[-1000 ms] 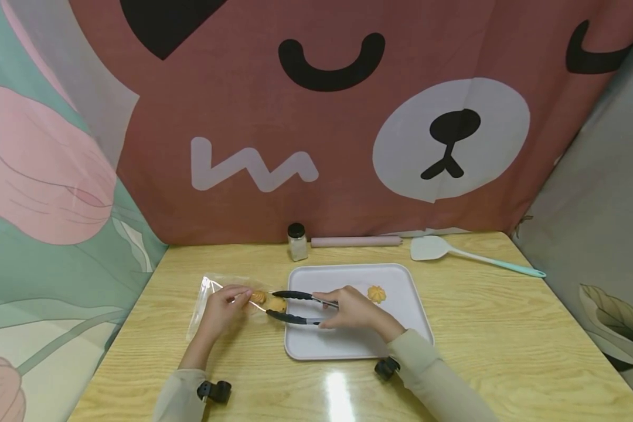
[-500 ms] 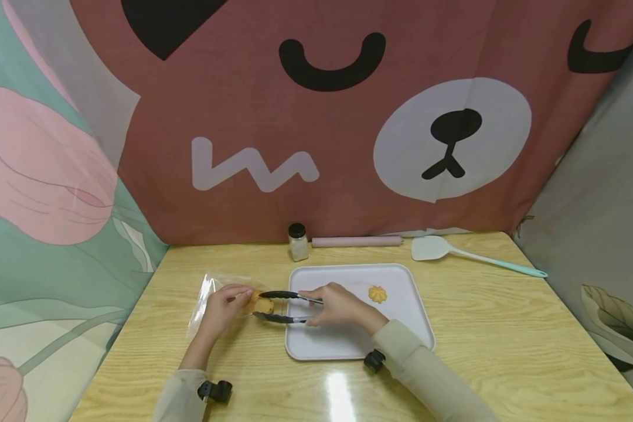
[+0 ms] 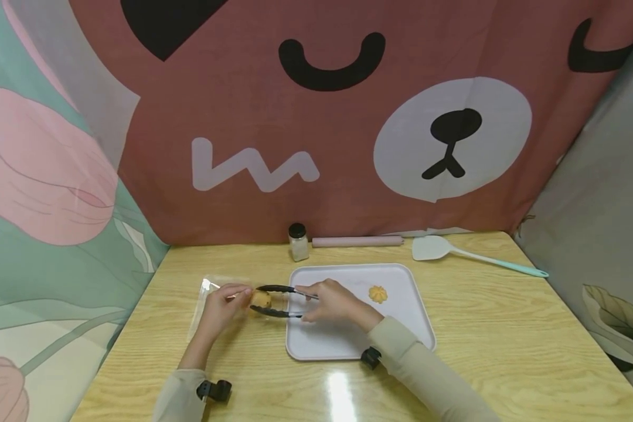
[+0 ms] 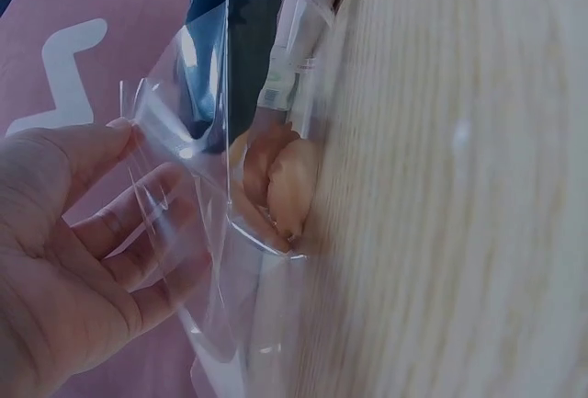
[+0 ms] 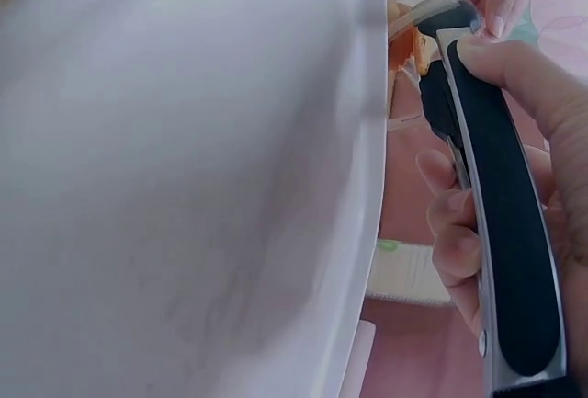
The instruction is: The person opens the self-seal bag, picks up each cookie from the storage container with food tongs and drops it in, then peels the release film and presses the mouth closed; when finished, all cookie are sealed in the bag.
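In the head view my left hand (image 3: 221, 310) pinches the mouth edge of a clear plastic bag (image 3: 199, 302) between thumb and fingertips. The left wrist view shows the bag's film (image 4: 207, 324) held apart, with two golden cookies (image 4: 292, 187) lying together low down by the table. My right hand (image 3: 334, 302) grips a pair of black-tipped metal tongs (image 3: 272, 313), thumb along one arm. The tongs' tips reach to the bag mouth on either side of a round cookie (image 3: 261, 299). Black grip and steel edge of the tongs (image 5: 505, 205) fill the right wrist view's right side.
A white tray (image 3: 316, 349) lies under my right hand, with one flower-shaped cookie (image 3: 377, 294) on it. Behind stand a black-lidded jar (image 3: 298, 243), a pale pink rod (image 3: 357, 241) and a white spatula with a mint handle (image 3: 431, 248). A bear-print curtain (image 3: 348, 193) closes the back.
My right hand has moved left with the tongs, bringing the round cookie from the tray's edge into the bag mouth beside my left fingers. The left hand stays in place.
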`<state>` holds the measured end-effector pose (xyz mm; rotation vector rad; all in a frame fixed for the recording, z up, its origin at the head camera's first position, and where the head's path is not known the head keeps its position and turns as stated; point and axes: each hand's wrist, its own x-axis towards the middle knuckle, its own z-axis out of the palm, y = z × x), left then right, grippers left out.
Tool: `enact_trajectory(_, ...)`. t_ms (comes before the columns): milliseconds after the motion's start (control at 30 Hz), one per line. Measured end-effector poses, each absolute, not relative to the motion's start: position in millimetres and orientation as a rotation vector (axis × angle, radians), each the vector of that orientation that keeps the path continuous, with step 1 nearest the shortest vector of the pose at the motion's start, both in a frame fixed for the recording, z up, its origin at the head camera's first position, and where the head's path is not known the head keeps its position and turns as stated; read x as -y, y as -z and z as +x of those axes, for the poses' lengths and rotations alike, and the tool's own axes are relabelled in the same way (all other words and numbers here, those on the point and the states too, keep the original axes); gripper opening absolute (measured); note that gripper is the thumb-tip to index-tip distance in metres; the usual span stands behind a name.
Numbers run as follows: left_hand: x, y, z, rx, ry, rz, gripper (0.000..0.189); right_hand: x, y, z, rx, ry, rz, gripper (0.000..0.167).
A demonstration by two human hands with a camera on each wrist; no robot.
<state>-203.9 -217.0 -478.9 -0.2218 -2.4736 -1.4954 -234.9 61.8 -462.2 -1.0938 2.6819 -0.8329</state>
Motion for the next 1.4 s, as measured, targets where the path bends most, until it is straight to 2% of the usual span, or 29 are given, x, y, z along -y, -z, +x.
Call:
enact_trajectory(733, 218, 476, -204, 2.525, 1.435, -0.198, 0.015, -40, 457, -240, -2.636, 0.811, -1.153, 0.065)
enact_trajectory(1033, 218, 476, -205, 2.505, 1.463, -0.238, 0.016, -40, 461, -244, -2.615, 0.796, -1.151, 0.072)
enact_trajectory(1400, 221, 480, -204, 2.564, 1.412, -0.206, 0.017, -57, 464, -244, -2.576, 0.859, -1.023, 0.077)
